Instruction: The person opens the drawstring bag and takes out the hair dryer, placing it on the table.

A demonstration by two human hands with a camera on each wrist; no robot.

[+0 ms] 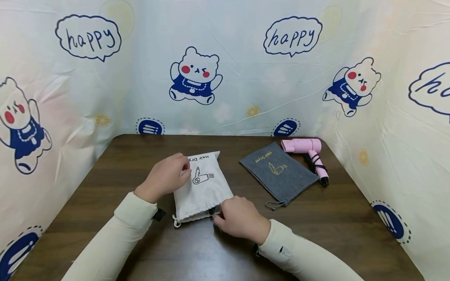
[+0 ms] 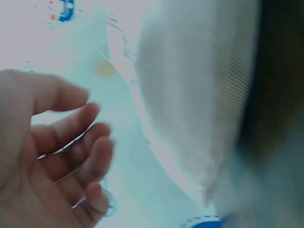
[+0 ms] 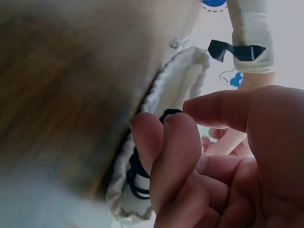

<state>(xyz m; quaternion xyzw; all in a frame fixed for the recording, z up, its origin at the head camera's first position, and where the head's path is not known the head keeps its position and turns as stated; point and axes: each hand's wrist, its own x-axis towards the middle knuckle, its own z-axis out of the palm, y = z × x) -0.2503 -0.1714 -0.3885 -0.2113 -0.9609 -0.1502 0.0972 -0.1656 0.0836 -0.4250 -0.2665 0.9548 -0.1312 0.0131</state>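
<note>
A white drawstring bag (image 1: 202, 191) printed "Hair Dryer" lies on the table with its mouth toward me. My left hand (image 1: 165, 175) hovers by the bag's left side; its fingers are loosely bent and hold nothing in the left wrist view. At the mouth's right corner is my right hand (image 1: 242, 218). In the right wrist view, its thumb and fingertips pinch a black cord (image 3: 170, 113) at the opening. More black cord loops round a pale object (image 3: 141, 183) inside the bag; most of that object is hidden by the cloth.
A dark grey drawstring bag (image 1: 281, 173), also printed "Hair Dryer", lies flat at the right. Beside it at the back right corner is a pink hair dryer (image 1: 302, 146) with black cord round its handle. A patterned curtain (image 1: 225, 78) surrounds the brown table (image 1: 197, 257).
</note>
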